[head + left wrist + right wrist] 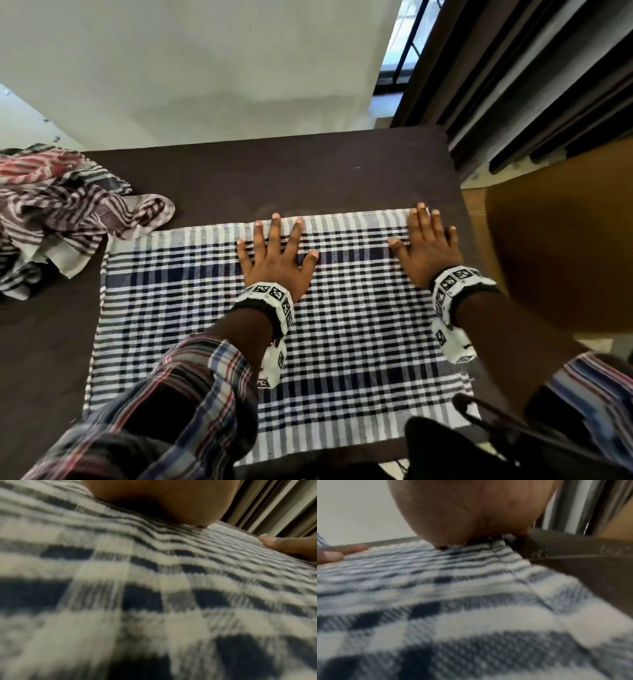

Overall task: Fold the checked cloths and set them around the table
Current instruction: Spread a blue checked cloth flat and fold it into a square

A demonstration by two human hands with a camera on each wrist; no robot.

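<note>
A blue-and-white checked cloth (342, 325) lies spread flat on the dark brown table (274, 171). My left hand (275, 253) rests palm down on its far middle, fingers straight and spread. My right hand (428, 246) presses flat on the far right corner, fingers straight. In the left wrist view the heel of my left hand (163, 500) sits on the cloth (154, 588), with the right hand's fingers (283, 545) at the right. In the right wrist view my right palm (471, 511) bears on the cloth (453, 608) near its right edge.
A crumpled heap of red, black and white striped cloths (58, 209) lies at the table's left. A curtain (531, 85) hangs at the far right beside a wooden surface (555, 240). A dark bag with a strap (496, 442) sits at the near right. A white wall stands behind the table.
</note>
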